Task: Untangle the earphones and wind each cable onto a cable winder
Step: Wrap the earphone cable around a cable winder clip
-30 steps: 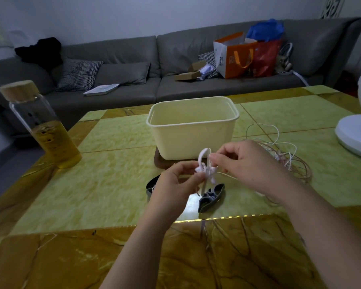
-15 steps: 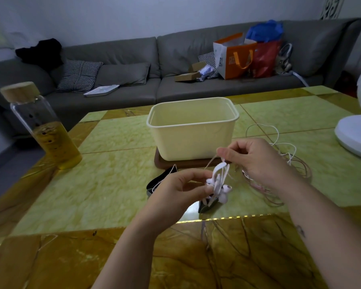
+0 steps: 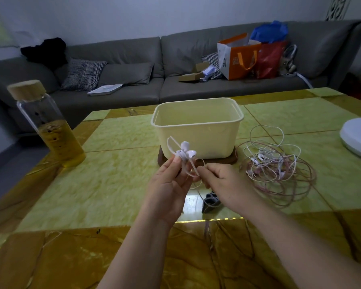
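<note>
My left hand (image 3: 169,190) holds up a pair of white earbuds (image 3: 186,153) with their cable looped above my fingertips. My right hand (image 3: 223,184) pinches the same white cable (image 3: 193,172) just below the earbuds, close beside the left fingers. A dark grey cable winder (image 3: 209,202) lies on the table under my right hand, partly hidden. To the right lies a tangle of white and pink earphone cables (image 3: 277,163) on the table.
A cream plastic tub (image 3: 198,124) stands on a dark wooden lid behind my hands. A glass bottle of yellow tea (image 3: 48,124) stands at the left. A white fan base (image 3: 356,138) sits at the right edge. A grey sofa lies beyond the table.
My left hand has lifted the earbuds higher and to the left. My right hand dropped from above the earbuds to below them, still pinching the cable.
</note>
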Motion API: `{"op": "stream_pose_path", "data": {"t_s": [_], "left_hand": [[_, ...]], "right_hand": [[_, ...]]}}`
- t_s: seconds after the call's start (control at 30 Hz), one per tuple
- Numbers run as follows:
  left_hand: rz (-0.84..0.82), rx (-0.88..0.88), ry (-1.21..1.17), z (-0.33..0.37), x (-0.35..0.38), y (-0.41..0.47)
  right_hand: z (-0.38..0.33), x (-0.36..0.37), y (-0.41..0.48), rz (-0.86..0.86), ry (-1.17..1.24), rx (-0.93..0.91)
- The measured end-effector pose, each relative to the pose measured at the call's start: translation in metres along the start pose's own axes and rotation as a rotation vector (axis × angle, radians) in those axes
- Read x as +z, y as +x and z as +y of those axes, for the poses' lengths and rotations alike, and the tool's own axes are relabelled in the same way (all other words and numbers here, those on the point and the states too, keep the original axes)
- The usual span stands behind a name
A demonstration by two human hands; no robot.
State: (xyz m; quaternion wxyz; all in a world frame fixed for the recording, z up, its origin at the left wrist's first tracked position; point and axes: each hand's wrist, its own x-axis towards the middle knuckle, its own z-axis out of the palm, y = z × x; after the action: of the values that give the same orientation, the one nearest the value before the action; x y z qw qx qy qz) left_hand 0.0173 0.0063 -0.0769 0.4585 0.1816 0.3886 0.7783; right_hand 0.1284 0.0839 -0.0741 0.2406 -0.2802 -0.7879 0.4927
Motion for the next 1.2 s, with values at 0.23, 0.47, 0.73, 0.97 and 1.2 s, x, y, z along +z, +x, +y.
{"op": "stream_pose_path", "data": {"t_s": [0.23,0.47,0.73,0.97,1.2], "left_hand": [[0.138,0.002,-0.022,-0.002,-0.005,0.006],[0.206,0.236,0.772,-0.008,-0.008,0.004],[-0.109,0.161,0.929,-0.01,0.003,-0.006],[-0.174,0.092,0.843,-0.003,0.004,-0.009],[-0.173,0.034,0.844,-0.005,0.005,-0.011]], "right_hand": [[0.0,-0.003,-0.003,-0.135,-0.243,-0.084],[-0.018,-0.026,-0.006,-0.044,-0.366,-0.233],[-0.019,-0.057,-0.003,0.163,-0.293,-0.222],[-0.015,-0.062,-0.001,0.204,-0.23,-0.21],[-0.021,-0.05,-0.004,0.119,-0.218,-0.295]]}}
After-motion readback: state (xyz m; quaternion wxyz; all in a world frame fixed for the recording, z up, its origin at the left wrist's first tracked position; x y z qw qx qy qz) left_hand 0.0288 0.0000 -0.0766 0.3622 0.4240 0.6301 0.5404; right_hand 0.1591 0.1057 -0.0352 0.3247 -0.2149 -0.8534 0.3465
